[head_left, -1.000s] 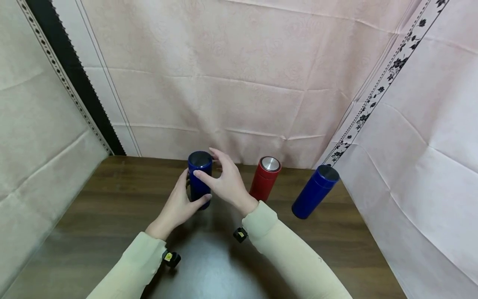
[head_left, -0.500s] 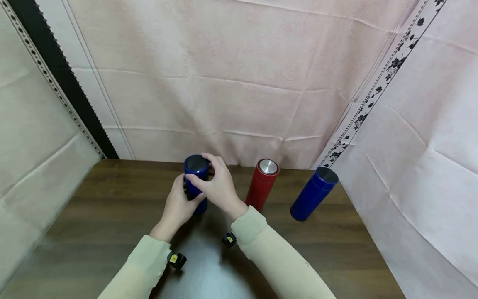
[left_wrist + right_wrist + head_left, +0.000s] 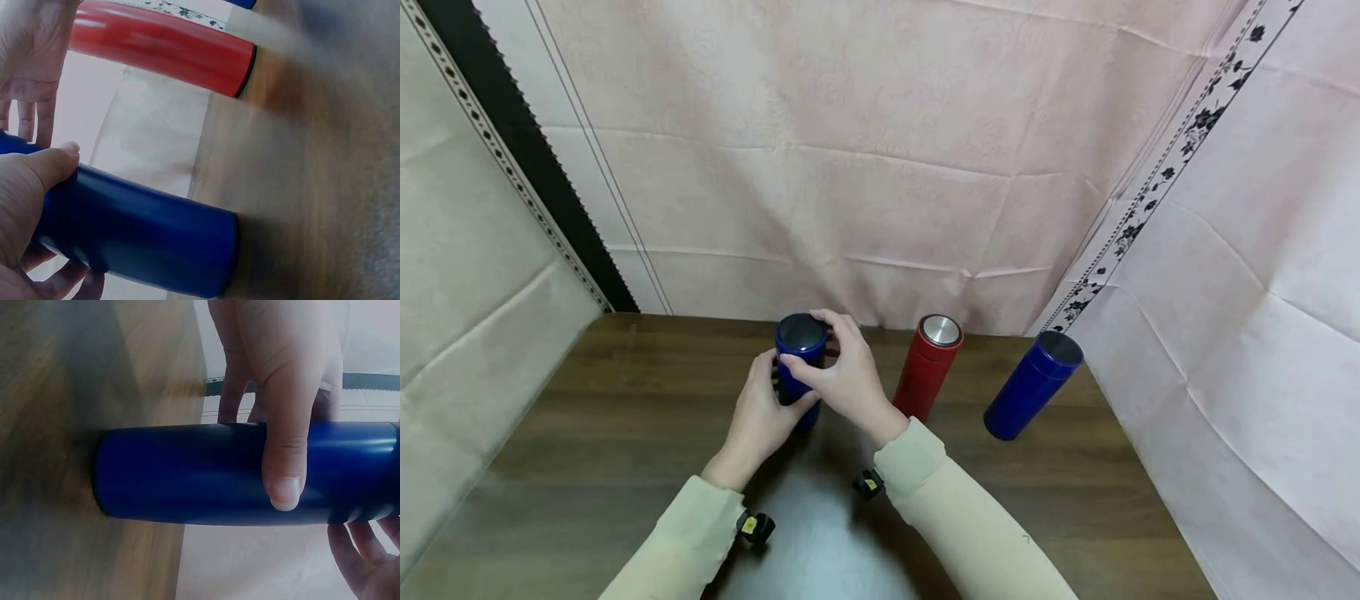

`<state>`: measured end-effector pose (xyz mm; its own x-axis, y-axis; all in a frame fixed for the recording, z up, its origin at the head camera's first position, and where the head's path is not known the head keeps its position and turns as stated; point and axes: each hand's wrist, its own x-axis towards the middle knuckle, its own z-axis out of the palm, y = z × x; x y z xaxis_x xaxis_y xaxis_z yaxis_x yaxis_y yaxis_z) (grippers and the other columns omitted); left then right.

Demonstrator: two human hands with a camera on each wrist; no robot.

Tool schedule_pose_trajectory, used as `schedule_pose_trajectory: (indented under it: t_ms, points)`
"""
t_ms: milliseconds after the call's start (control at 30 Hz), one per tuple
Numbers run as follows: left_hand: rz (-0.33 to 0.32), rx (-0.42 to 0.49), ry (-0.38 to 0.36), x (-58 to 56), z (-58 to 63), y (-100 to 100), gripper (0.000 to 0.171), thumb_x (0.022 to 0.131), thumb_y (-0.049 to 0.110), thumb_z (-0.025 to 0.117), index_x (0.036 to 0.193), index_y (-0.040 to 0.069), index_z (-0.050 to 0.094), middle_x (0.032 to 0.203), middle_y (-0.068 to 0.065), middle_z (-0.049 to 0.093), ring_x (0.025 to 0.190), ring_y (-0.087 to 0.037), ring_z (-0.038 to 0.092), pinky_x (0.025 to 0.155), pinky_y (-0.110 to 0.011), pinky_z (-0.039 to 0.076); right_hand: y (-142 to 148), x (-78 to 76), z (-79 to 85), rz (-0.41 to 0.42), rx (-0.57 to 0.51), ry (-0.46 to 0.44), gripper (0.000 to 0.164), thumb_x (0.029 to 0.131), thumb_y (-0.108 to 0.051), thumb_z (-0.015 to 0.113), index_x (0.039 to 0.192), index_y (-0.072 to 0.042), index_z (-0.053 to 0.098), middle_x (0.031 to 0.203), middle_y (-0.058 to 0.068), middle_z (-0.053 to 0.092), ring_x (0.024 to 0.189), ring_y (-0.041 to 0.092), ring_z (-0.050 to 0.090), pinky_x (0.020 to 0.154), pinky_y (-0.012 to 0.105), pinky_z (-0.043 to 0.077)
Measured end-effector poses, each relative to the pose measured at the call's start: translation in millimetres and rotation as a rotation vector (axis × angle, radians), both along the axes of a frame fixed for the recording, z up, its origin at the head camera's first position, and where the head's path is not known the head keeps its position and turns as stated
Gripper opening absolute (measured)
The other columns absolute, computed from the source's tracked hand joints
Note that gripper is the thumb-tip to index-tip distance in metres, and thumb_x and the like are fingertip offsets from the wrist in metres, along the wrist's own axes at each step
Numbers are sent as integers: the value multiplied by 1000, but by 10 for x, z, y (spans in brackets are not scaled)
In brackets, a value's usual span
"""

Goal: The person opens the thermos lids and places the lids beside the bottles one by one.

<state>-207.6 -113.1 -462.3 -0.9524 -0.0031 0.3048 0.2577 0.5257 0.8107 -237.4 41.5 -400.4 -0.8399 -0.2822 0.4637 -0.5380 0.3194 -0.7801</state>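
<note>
A blue thermos bottle (image 3: 791,387) with a dark lid top stands upright near the back of the table, left of centre. My left hand (image 3: 762,410) grips its body, thumb across the front and fingers round the far side. Higher up, my right hand (image 3: 847,377) holds it round the lid, thumb in front and fingers behind. The left wrist view shows the left thumb (image 3: 57,164) along the blue body, with the right hand (image 3: 34,53) up by the lid end. In the right wrist view the right fingertips (image 3: 357,553) meet the lid end.
A red thermos bottle (image 3: 928,367) with a silver lid top stands just right of my right hand. Farther right is a second blue thermos bottle (image 3: 1032,386). Pale cloth (image 3: 850,208) hangs behind and beside the wooden table (image 3: 647,392).
Both hands keep their hold on the blue thermos bottle. The right hand sits closer round the lid than a second ago. The whole view has shifted slightly.
</note>
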Motion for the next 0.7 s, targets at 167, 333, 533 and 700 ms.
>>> schedule_pose_trajectory:
  t_ms: [167,333,533,700]
  points:
    - [-11,-46,44,68,2,35,81,80,28,81,142,6,34,134,-15,44,117,-32,51,94,-52,46,98,91,-10,21,7,35,61,82,-39,76,133,-21,48,120,-8,50,105,8,54,88,25,50]
    - [-23,-115,109,86,-7,64,81,77,26,83,140,6,36,131,-14,46,116,-30,50,96,-53,44,214,153,-39,31,0,96,61,81,-37,77,132,-19,49,120,-8,52,102,8,55,84,25,52]
    - [-48,-150,122,107,32,101,78,78,27,82,139,6,39,129,-14,46,116,-29,49,98,-53,42,288,203,-33,21,-8,119,61,82,-34,77,133,-17,49,122,-5,52,102,11,54,82,26,53]
    - [-67,-160,116,153,47,116,76,79,30,81,138,7,40,128,-12,47,114,-28,49,98,-53,42,335,262,-33,16,-23,115,60,82,-29,77,132,-15,49,122,-3,53,102,15,55,82,26,53]
